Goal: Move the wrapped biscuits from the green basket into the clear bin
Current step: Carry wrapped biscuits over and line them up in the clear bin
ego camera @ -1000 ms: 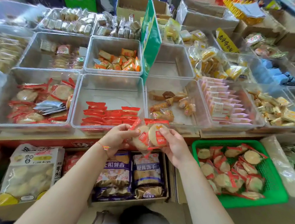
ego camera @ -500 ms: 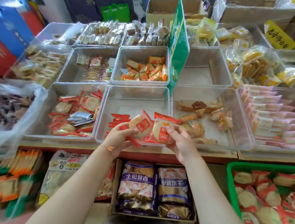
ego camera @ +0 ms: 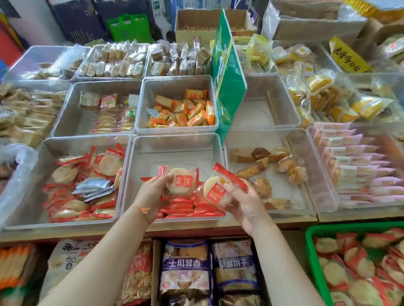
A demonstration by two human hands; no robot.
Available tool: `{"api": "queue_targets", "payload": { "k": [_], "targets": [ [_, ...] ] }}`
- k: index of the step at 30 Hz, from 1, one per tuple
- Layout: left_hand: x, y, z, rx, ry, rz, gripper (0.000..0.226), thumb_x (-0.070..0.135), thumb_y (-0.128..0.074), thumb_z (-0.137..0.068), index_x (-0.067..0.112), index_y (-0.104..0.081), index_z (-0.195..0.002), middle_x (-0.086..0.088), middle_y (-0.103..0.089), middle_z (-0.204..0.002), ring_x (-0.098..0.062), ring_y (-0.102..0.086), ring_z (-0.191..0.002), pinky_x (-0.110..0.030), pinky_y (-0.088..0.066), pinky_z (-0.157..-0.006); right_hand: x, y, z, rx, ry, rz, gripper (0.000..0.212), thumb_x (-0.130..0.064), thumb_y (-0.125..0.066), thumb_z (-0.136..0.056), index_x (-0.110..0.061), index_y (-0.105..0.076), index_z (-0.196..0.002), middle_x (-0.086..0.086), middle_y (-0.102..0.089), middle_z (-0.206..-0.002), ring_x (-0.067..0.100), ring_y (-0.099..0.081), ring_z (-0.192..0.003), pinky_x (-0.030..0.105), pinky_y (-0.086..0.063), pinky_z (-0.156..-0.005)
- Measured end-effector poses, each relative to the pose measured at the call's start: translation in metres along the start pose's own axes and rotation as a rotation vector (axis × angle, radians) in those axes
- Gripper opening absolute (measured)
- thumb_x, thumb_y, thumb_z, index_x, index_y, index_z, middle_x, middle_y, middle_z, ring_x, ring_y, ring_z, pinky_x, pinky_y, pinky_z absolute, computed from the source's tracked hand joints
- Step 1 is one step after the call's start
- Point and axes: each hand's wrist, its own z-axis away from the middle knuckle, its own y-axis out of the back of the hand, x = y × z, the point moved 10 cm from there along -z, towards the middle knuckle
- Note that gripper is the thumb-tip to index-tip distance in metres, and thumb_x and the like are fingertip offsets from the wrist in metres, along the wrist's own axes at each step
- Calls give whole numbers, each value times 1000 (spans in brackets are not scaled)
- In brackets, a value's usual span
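At nine o'clock of the clear bin (ego camera: 177,146), a neighbouring bin (ego camera: 50,165) holds similar red-edged packs. The left hand (ego camera: 153,195) grips one wrapped biscuit (ego camera: 181,182) and the right hand (ego camera: 245,204) grips another (ego camera: 217,190), both above the bin's six o'clock end, over a row of packs already in. Delivery looks under way; next, lower and release. Labels read "151". The green basket (ego camera: 309,245), at four o'clock, remains well stocked.
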Motion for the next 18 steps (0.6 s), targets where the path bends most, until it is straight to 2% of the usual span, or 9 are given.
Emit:
{"api": "queue_targets", "payload": {
  "k": [3,5,7,10,13,15,18],
  "targets": [
    [35,40,-16,161,-145,-116,16,32,-63,-91,16,-63,-88,-6,-63,-74,-24,-57,-60,-31,-44,-52,-7,-1,-15,159,21,201,20,-29,-69,-89,-22,-63,-107,4,-74,-96,14,-70,-81,29,-52,-67],
    [58,63,-23,243,-236,-216,13,33,-63,-92,22,-65,-87,-3,-66,-73,-23,-60,-64,-29,-45,-52,-19,-11,-29,214,100,304,17,-28,-70,-89,-24,-63,-103,2,-74,-96,10,-70,-79,24,-49,-63],
    [70,74,-33,231,-270,-254,11,34,-67,-90,23,-68,-88,-9,-70,-76,-22,-64,-62,-32,-53,-51,-33,-27,-47,251,205,438,16,-22,-73,-87,-27,-63,-98,0,-72,-95,9,-70,-82,23,-53,-63],
    [77,78,-49,180,-290,-267,9,28,-69,-90,28,-69,-81,-6,-70,-72,-24,-63,-63,-48,-58,-63,-43,-58,-79,266,330,813,19,-14,-73,-86,-29,-61,-87,-7,-68,-89,4,-64,-78,15,-51,-61],
    [83,81,-61,177,-352,-339,10,27,-67,-91,33,-70,-84,-3,-68,-73,-21,-58,-68,-51,-55,-70,-29,-88,-113,211,374,1151,21,-3,-64,-85,-24,-64,-84,0,-64,-91,16,-61,-83,22,-44,-70],
    [83,84,-66,188,-365,-346,11,30,-68,-90,41,-68,-89,-1,-68,-73,-20,-55,-66,-52,-54,-66,-11,-103,-131,161,349,1309,22,2,-58,-85,-18,-68,-88,3,-58,-93,21,-58,-87,23,-40,-72],
    [84,88,-74,214,-409,-399,20,27,-67,-91,47,-70,-88,5,-63,-65,-14,-49,-59,-36,-43,-59,20,-112,-152,87,262,1484,26,4,-52,-83,-12,-71,-92,11,-62,-100,29,-59,-94,29,-43,-76]
  ]
}}
